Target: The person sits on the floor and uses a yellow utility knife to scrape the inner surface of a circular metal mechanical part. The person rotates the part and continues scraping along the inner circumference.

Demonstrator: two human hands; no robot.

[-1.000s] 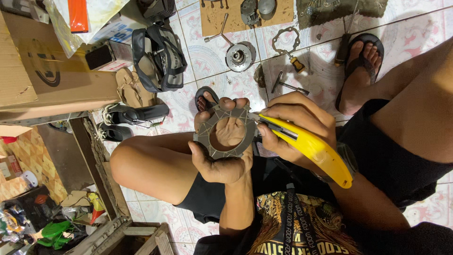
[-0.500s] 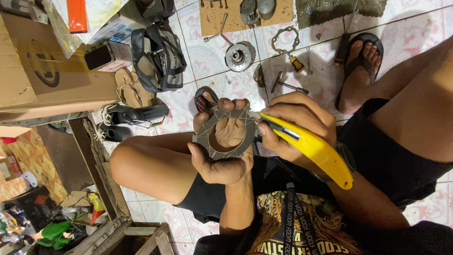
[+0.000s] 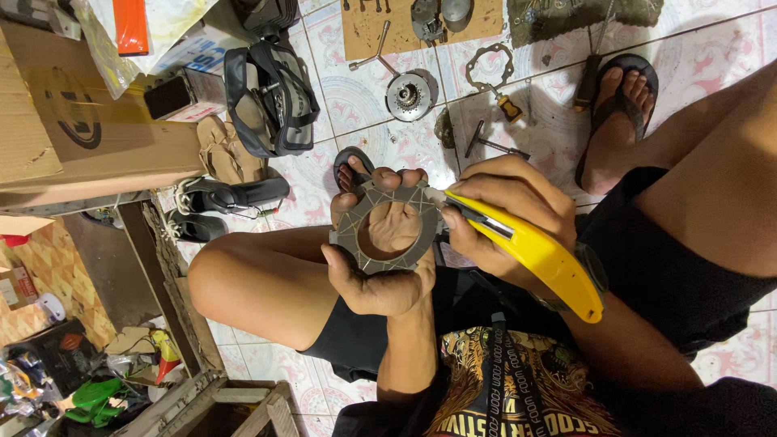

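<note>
The grey ring (image 3: 387, 229) lies flat in the left hand (image 3: 380, 259), fingers curled over its far edge. The right hand (image 3: 502, 212) grips a yellow knife (image 3: 530, 249) at the ring's rim (short, shallow strokes away from the fingertips seem safest). Knees crowd both sides.

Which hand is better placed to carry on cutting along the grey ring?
Right. The right hand already holds the yellow utility knife, its tip at the ring's edge. The left hand cradles the ring from beneath, so its grip looks better suited to steadying.
</note>
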